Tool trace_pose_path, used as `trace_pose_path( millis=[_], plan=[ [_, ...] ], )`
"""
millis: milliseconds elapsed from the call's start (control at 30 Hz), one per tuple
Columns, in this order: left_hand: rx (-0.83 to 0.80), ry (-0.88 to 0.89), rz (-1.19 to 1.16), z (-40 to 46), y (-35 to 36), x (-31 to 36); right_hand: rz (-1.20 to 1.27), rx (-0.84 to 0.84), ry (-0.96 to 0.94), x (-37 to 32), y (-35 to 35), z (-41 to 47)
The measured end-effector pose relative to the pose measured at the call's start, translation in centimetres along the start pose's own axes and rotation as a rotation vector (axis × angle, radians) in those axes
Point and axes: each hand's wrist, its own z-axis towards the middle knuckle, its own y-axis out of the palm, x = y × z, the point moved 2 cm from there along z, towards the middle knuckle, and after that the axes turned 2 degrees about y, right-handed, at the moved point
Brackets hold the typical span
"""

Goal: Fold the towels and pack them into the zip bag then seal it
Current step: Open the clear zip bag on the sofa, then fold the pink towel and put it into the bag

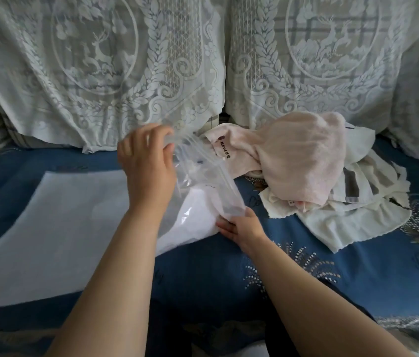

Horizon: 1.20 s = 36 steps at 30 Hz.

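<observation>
Presently, item by item, as seen from my head camera.

Zip bag: clear plastic, centre of the frame, held up off the blue sofa cover between my two hands. Its long axis runs on a slant from upper left to lower right. Something white shows through its lower part; whether that is a folded towel inside or the sheet behind, I cannot tell.

Left hand: at the bag's upper end, fingers curled over the plastic and holding it. Blurred, so the exact pinch is unclear.

Right hand: at the bag's lower end, fingers closed on the edge there.

Towels: loose unfolded heap, right of centre, just beside the bag's upper right side. Pink towel on top; white towel beneath, with a grey stripe. The heap lies to the right of both hands, and my right hand is the nearer, so I judge it the one to reach across.

White sheet: flat, lower left of the frame.

Lace covers: across the upper frame, deer pattern.

Writing: a small dark line of characters on the pink towel's edge, too small to read. No brand legible on the bag.
</observation>
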Motion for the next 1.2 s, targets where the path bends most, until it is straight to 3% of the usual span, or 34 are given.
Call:
trace_pose_path(
  millis=[100,167,267,333,400,467,567,633,733,767,833,933,1033,1133,1200],
  plan=[
    [-0.031,-0.388,-0.255,-0.9,0.3,-1.8,-0.028,-0.109,-0.026,0.2,1.6,0.3],
    [0.010,-0.519,-0.298,-1.0,0.0,-2.0,0.028,-0.150,-0.023,0.4,2.6,0.6],
    [0.003,-0.515,-0.048,-1.0,-0.4,-1.6,0.250,-0.179,0.028,0.9,3.7,1.4],
    [-0.041,-0.421,0.087,-1.1,-0.2,-0.8,0.401,-0.173,0.094,1.4,4.3,1.5],
    [-0.099,-0.320,0.143,-1.2,0.4,0.3,0.402,-0.200,0.156,1.8,4.8,1.0],
    [-0.144,-0.256,0.167,-1.3,1.0,0.7,0.131,-0.239,0.200,1.8,5.0,-0.3],
    [-0.236,-0.195,0.227,-1.4,1.7,0.7,-0.525,-0.265,0.148,0.2,4.3,-2.0],
    [-0.322,-0.162,0.260,-1.6,2.2,1.2,-0.922,-0.076,-0.073,-1.9,2.3,-1.1],
    [-0.315,-0.049,0.289,-1.6,1.9,3.9,-1.373,0.432,-0.545,-6.0,-2.5,0.4],
    [-0.289,0.007,0.291,-1.6,1.7,5.3,-1.510,0.536,-0.597,-7.1,-4.1,0.9],
    [-0.271,0.107,0.227,-2.0,1.3,8.4,-1.746,0.615,-0.487,-8.5,-7.5,2.0],
    [-0.402,0.162,0.068,-3.8,2.1,11.8,-1.731,0.676,-0.505,-9.5,-11.4,2.2],
    [-0.701,-0.047,-0.146,-5.0,3.5,12.8,-1.497,0.712,-0.768,-10.7,-11.9,-0.2],
    [-1.082,-0.519,-0.543,-6.0,5.1,13.8,-1.206,0.679,-0.893,-12.8,-10.1,-5.1],
    [-1.180,-0.859,-0.873,-6.8,5.8,15.1,-1.240,0.586,-0.875,-13.1,-9.4,-8.3]
  ],
)
